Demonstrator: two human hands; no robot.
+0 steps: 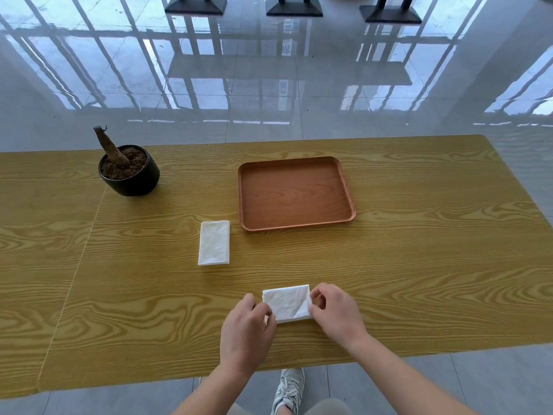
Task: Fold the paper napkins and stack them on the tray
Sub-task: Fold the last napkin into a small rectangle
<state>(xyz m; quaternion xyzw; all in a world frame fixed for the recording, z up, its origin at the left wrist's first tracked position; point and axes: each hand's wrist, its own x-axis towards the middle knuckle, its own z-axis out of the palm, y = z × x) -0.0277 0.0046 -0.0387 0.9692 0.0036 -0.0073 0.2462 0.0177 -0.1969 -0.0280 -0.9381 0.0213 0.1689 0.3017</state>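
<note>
A white folded napkin [288,302] lies near the table's front edge. My left hand [247,329] pinches its left edge and my right hand [335,310] pinches its right edge. Farther back and to the left, a small stack of white napkins [214,242] rests flat on the table, apart from both hands. A brown wooden tray [296,193] sits behind the napkins toward the middle right, with nothing in it.
A black pot [130,172] with soil and a dry stump stands at the back left of the yellow wooden table [419,265]. Beyond the table is glossy tiled floor with black table bases [294,7]. A white sneaker [288,390] shows below the front edge.
</note>
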